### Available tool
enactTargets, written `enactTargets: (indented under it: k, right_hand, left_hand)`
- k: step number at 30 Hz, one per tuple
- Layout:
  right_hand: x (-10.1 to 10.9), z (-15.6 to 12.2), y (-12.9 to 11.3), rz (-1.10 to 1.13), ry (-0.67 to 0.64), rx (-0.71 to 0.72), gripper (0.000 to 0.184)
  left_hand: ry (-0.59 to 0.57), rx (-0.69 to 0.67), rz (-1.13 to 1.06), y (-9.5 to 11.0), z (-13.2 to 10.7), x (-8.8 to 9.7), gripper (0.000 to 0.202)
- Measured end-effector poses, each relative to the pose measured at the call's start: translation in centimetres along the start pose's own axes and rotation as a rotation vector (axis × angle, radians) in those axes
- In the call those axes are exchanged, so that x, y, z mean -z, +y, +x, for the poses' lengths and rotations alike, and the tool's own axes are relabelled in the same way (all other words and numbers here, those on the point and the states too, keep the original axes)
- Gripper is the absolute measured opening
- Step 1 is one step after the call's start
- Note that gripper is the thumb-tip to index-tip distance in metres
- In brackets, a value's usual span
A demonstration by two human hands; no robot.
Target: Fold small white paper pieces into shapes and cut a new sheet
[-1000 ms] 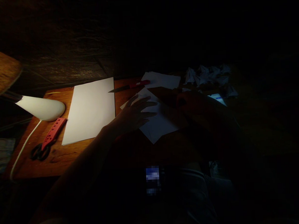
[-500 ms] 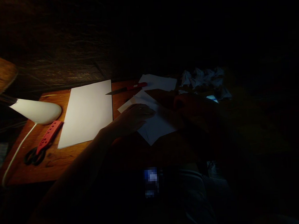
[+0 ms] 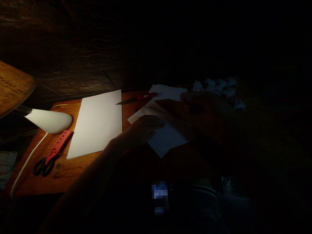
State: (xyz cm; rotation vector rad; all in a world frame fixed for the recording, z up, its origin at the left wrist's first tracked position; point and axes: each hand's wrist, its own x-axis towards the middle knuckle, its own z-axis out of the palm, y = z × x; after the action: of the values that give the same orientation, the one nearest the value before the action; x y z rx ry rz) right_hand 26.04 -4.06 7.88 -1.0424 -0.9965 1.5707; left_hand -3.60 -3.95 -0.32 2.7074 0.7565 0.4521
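My left hand (image 3: 143,131) rests on a folded white paper (image 3: 168,137) in the middle of the wooden table (image 3: 63,168), its fingers curled together and pressing on the sheet. My right hand (image 3: 196,103) lies in deep shadow over the paper's far right part; its fingers are too dark to read. A red-handled knife (image 3: 138,97) lies just beyond the paper.
A large blank white sheet (image 3: 97,122) lies left of my hands. A white lamp (image 3: 50,120) and red-sheathed scissors (image 3: 52,154) sit at the table's left end. Another sheet (image 3: 167,91) and crumpled papers (image 3: 218,87) lie at the back right.
My left hand's spread fingers have curled in on the folded paper. My right hand has moved a little farther away, over the small lit object by the crumpled papers.
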Motion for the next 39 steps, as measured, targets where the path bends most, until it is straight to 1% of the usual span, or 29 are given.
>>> enactTargets:
  k: [3,7,10,12,16,20,23,26,29,33,36,39]
  right_hand:
    - [-0.2,-0.5,-0.3,0.051,-0.048,-0.032,0.023]
    - [0.0,-0.5,-0.4,-0.006,-0.122,-0.006,0.020]
    - [-0.1,-0.4,-0.3,-0.005,-0.121,0.044,0.015]
    - [-0.2,-0.5,-0.2,-0.017,-0.127,0.051,0.015]
    - [-0.6,-0.9,-0.6,-0.102,-0.146,0.075,0.018]
    - [-1.2,-1.7,-0.8,-0.201,-0.141,0.140,0.014]
    - [-1.5,-2.1,-1.0,-0.242,-0.157,0.177,0.021]
    - [-1.2,-2.1,-1.3,-0.270,-0.171,0.181,0.029]
    - [-0.6,-1.9,-1.8,-0.306,-0.202,0.140,0.036]
    - [0.0,-2.2,-2.5,-0.327,-0.265,0.096,0.046]
    - [0.0,-2.5,-3.0,-0.392,-0.291,0.097,0.042]
    - [0.0,-2.0,-2.6,-0.531,-0.391,0.126,0.033]
  left_hand:
    - [-0.009,0.004,0.005,-0.4,-0.1,-0.5,0.050]
    - [-0.003,0.014,-0.002,-0.5,-0.3,-0.6,0.051]
    - [-0.021,0.018,-0.006,-0.2,-0.2,-0.2,0.052]
    - [-0.043,0.021,-0.012,0.1,-0.1,0.3,0.052]
    - [-0.084,0.039,-0.022,0.8,0.1,1.2,0.049]
    - [-0.085,0.040,-0.033,0.9,0.1,1.4,0.050]
    - [-0.072,0.016,-0.042,0.8,0.1,1.4,0.052]
    - [-0.052,0.003,-0.057,0.9,0.2,1.4,0.049]
    - [-0.056,0.023,-0.065,0.7,0.1,1.2,0.050]
    - [-0.030,0.033,-0.045,-0.2,-0.1,0.1,0.049]
    - [-0.013,0.015,-0.042,-0.6,-0.2,-0.4,0.049]
    - [-0.030,0.020,-0.047,-0.3,0.0,0.0,0.050]
